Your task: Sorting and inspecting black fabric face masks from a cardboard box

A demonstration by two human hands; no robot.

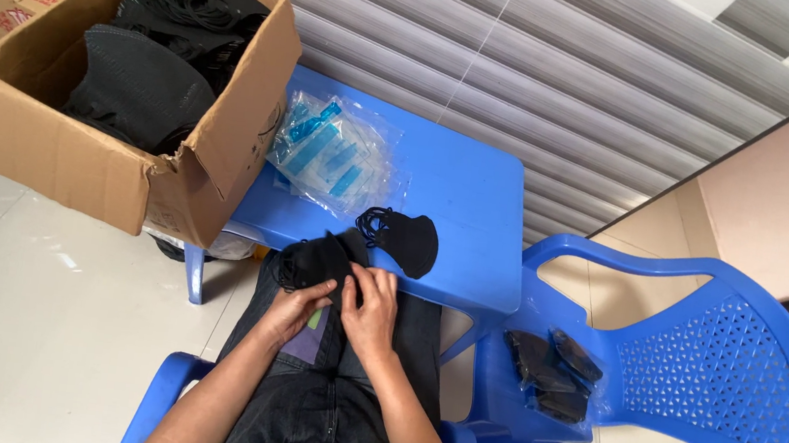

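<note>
— What have you got there?

— A black face mask (316,260), flat on my lap just at the near edge of the blue table (474,221). Both my hands are closed on it: my left hand (294,307) pinches its lower edge over a clear packet with a green and purple patch (310,333), my right hand (371,310) presses down right beside it, thumbs almost touching.

— How do you handle it well?

— I reckon it wants a light grip near the fold, fingers clear of the ear loops so they don't snag, and the packet mouth held open and square to the mask.

— And around you?

— Another black mask (404,240) lies on the table just past my hands, loops curled at its left. Behind it sits a pile of clear sleeves with blue print (333,150). The cardboard box (65,159) at the table's far left end is full of black masks. Bagged masks (551,368) lie on the seat of the blue chair (723,378) to my right.
</note>
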